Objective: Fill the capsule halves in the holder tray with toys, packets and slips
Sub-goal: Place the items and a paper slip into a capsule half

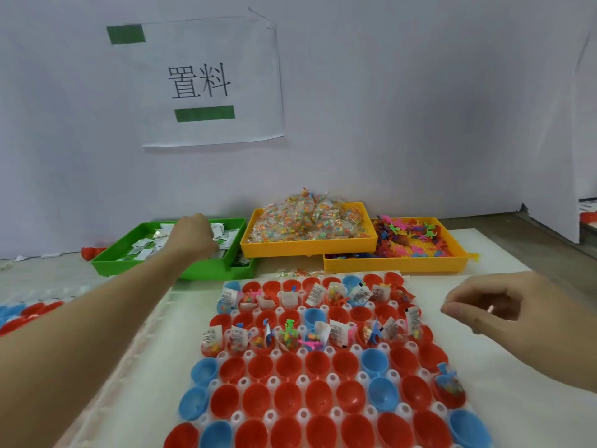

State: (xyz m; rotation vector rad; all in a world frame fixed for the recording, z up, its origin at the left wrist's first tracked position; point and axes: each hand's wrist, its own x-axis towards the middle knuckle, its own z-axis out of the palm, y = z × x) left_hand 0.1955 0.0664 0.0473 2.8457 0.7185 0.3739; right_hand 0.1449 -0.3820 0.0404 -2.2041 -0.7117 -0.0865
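Empty red and blue plastic capsule halves (318, 399) waited in the white holder tray (274, 381) while the left hand (193, 236) reached into the green slip tray (168, 266), grip hidden, and the right hand (494, 310) hovered loosely curled, empty.

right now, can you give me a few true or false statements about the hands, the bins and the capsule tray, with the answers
1. The left hand is reaching into the green bin of paper slips. True.
2. The right hand is resting inside the bin of toy figures. False: it hovers by the right edge of the capsule tray, away from that bin.
3. The bin of clear packets is yellow. True.
4. Every capsule half in the tray is already filled. False: only some far halves hold things; most nearer ones, like this red half, are empty.
5. All the capsule halves are red. False: several are blue, such as this one.
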